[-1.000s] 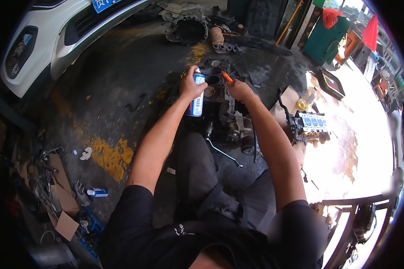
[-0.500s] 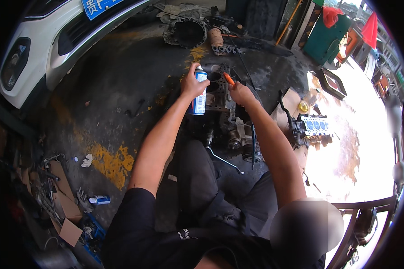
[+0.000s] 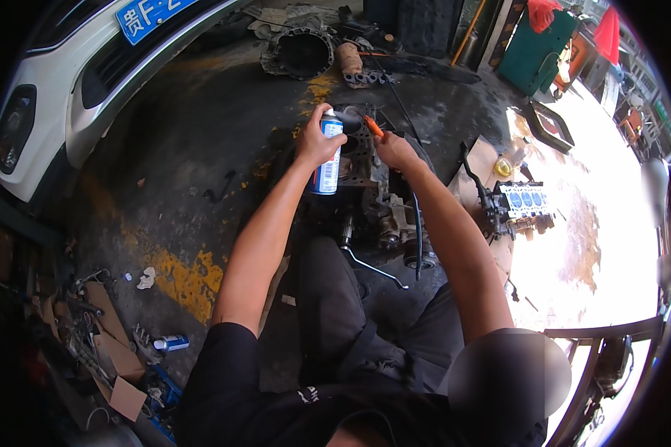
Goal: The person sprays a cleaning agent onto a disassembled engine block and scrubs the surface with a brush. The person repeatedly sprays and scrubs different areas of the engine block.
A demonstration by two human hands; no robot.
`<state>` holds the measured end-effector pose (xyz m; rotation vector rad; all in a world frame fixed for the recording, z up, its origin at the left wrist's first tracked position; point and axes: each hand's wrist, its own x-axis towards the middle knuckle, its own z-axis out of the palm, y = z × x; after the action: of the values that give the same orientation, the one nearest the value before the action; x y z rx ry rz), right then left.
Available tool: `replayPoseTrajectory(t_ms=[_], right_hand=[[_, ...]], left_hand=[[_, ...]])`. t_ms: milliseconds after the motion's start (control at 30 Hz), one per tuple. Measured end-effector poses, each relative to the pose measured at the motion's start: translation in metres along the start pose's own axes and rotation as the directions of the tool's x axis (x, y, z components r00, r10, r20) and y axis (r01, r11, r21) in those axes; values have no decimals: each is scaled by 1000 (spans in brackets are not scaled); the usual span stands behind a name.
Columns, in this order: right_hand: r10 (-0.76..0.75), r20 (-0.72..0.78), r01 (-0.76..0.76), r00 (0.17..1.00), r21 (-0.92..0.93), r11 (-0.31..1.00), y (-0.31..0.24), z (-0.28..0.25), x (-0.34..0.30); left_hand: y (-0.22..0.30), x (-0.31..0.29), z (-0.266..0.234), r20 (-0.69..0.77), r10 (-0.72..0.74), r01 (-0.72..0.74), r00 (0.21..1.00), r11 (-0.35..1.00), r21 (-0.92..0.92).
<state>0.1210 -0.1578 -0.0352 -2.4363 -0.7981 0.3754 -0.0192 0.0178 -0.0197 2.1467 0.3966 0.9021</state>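
My left hand is wrapped round a blue and white spray can, held upright with its nozzle at the top under my index finger. In front of me stands a grey engine block with round cylinder bores, and the can is above its left side. My right hand grips a tool with an orange handle over the block's far right part. The tool points forward and left; its working end is too small to make out. A faint blur lies between the nozzle and the tool.
A ratchet-like metal bar lies near my knees. On cardboard to the right sits a cylinder head; farther back is a metal frame. A white car stands left, a gearbox housing ahead. Another spray can lies lower left.
The view has shifted slightly, so the surroundings sit a little farther left. Both hands keep their grips over the block; the orange tool's tip has tilted slightly farther forward and left.
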Motion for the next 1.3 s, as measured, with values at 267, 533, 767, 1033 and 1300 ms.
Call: replayPoseTrajectory(t_ms=[267, 533, 767, 1033, 1300], right_hand=[[-34, -76, 31, 997, -38, 999, 16, 5, 7], [51, 75, -53, 996, 24, 998, 5, -9, 13], [58, -85, -59, 995, -11, 998, 22, 4, 28], [15, 106, -19, 994, 35, 999, 4, -15, 8], [23, 110, -32, 994, 78, 996, -10, -18, 11]], left_hand=[[21, 16, 5, -12, -18, 18, 1000, 1000, -8], [16, 13, 4, -12, -75, 75, 997, 997, 14], [19, 13, 8, -12, -64, 63, 998, 998, -6], [15, 7, 5, -103, -60, 61, 993, 998, 3], [27, -2, 7, -199, -5, 26, 980, 994, 102]])
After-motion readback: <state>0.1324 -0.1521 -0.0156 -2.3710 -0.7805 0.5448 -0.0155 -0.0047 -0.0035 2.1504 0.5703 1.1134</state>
